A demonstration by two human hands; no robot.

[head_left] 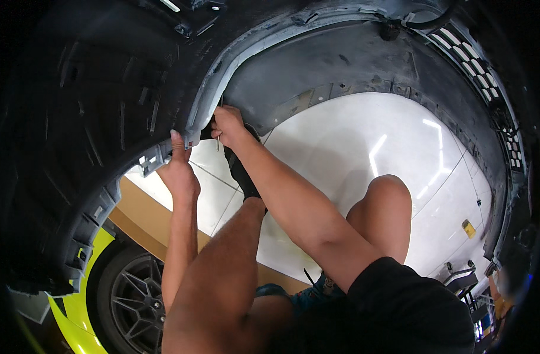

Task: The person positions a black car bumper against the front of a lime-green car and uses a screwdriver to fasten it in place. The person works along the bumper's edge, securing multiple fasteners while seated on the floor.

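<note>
A large black plastic car bumper cover point(98, 112) curves around me, its inner side facing me. My left hand point(180, 171) grips its tabbed edge, thumb up against the rim and the other fingers mostly hidden. Just to the right, my right hand point(227, 125) is closed around a thin metal rod-like tool point(218, 142) at the grey lip point(206, 97) of the bumper. The tool's slim ends show above and below the fingers; its exact kind cannot be made out. Whatever it touches is hidden by the hand.
Honeycomb grille openings point(467, 62) line the bumper's far right. Beneath lies a glossy white tiled floor point(341, 147), with cardboard point(141, 211) at left. A yellow-green car's wheel point(134, 301) stands lower left. My bent legs point(222, 259) and black shoe point(239, 168) are close below my arms.
</note>
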